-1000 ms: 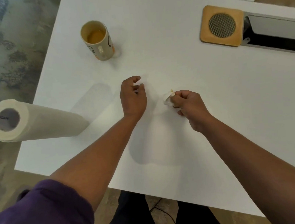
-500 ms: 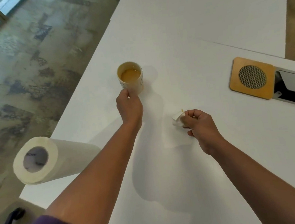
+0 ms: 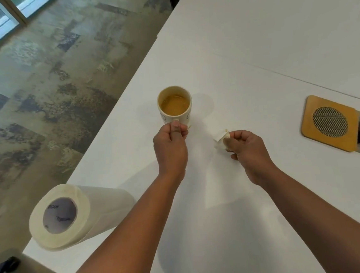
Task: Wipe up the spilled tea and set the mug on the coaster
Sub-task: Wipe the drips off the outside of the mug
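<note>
The left hand (image 3: 171, 146) pinches what seems to be the handle of the tea mug (image 3: 175, 106); the right hand (image 3: 248, 150) clutches a crumpled paper towel (image 3: 221, 139); the coaster (image 3: 329, 123) lies well apart.

One second back the left hand (image 3: 171, 150) lay open-fingered on the table (image 3: 255, 65), well short of the mug (image 3: 175, 106). Half a second back it had reached the mug's near side. Now its fingers are closed at the handle, thumb on top by the rim; whether the mug has left the table cannot be told. The right hand (image 3: 245, 148) has lifted slightly, and the wad of paper towel (image 3: 221, 139) pinched in it now shows clear of the surface. The camera has tipped up and forward: more floor and far table appear, and the coaster (image 3: 329, 122) has slid toward the right edge.
</note>
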A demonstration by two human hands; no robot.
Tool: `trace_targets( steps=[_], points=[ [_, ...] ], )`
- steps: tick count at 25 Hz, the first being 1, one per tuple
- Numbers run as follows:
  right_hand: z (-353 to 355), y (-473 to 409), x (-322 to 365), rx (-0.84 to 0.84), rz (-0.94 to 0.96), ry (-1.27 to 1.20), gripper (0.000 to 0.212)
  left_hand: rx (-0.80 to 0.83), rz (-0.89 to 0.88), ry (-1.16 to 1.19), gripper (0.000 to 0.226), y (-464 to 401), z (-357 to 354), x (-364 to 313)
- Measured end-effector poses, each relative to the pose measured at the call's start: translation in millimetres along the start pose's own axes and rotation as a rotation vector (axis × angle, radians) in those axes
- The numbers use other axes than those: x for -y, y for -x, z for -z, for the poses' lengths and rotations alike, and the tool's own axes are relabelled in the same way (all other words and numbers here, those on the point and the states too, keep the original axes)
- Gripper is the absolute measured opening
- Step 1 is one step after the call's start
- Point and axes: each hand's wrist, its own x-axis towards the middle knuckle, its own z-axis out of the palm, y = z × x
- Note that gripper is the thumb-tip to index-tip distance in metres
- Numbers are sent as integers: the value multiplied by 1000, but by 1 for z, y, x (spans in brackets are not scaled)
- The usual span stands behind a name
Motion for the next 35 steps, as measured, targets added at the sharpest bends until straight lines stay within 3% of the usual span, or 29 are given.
trace_targets(
  steps=[3, 5, 8, 11, 15, 18, 25, 30, 33, 35],
  points=[
    [-13, -21, 15, -12, 91, 123, 3, -46, -73, 21, 32, 6, 11, -10],
    [-26, -35, 28, -13, 216, 325, 5, -86, -90, 11, 31, 8, 17, -12],
    [-48, -62, 45, 57, 505, 729, 23, -132, -84, 1, 29, 10, 25, -10],
    [-71, -94, 57, 66, 623, 973, 23, -171, -66, 6, 29, 12, 33, -7],
    [-95, -123, 72, 3, 621, 1058, 23, -201, -69, -9, 31, 17, 42, -5],
    [-113, -128, 77, 72, 613, 1117, 23, -216, -82, -12, 28, 20, 45, -4],
    [-144, -97, 73, 502, 861, 1248, 11, -220, -101, -23, 30, 17, 46, -5],
    [-113, -93, 79, 787, 934, 1455, 24, -229, -52, -30, 29, 17, 47, -1],
    [-90, -99, 91, 828, 824, 1557, 26, -224, -25, -36, 28, 20, 46, 0],
    [-69, -107, 98, 739, 613, 1367, 25, -212, -26, -34, 28, 23, 45, 0]
  ],
)
